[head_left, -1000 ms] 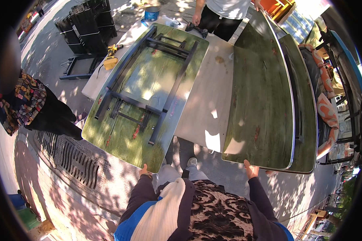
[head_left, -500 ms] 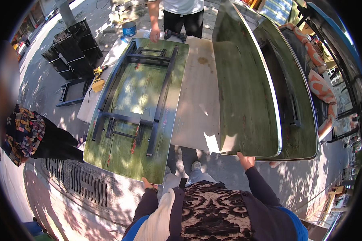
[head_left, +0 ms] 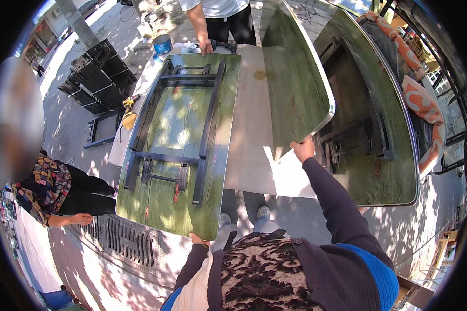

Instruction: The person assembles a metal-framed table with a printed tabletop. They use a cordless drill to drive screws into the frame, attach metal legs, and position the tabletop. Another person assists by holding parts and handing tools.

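Observation:
My left hand (head_left: 198,240) is closed on the near right corner of a green folding table (head_left: 162,215), which lies upside down with its dark metal legs folded against the underside. My right hand (head_left: 303,150) grips the near lower edge of a green tabletop panel (head_left: 296,88) standing tilted on edge, with a pale rim. Between the two lies a beige board (head_left: 254,103). At the far end, another person's hand (head_left: 206,46) touches the far edge of the folding table.
Another green table (head_left: 394,179) with dark legs leans at the right, beside orange-patterned cushions (head_left: 420,98). A yellow drill (head_left: 129,111), a blue can (head_left: 162,44) and stacked black frames (head_left: 98,75) are at the left. A person in a floral top (head_left: 49,181) stands near left.
My right hand has moved forward and left with the panel's near edge, baring more of the leaning table behind. At the left, a bystander's hand has come into sight.

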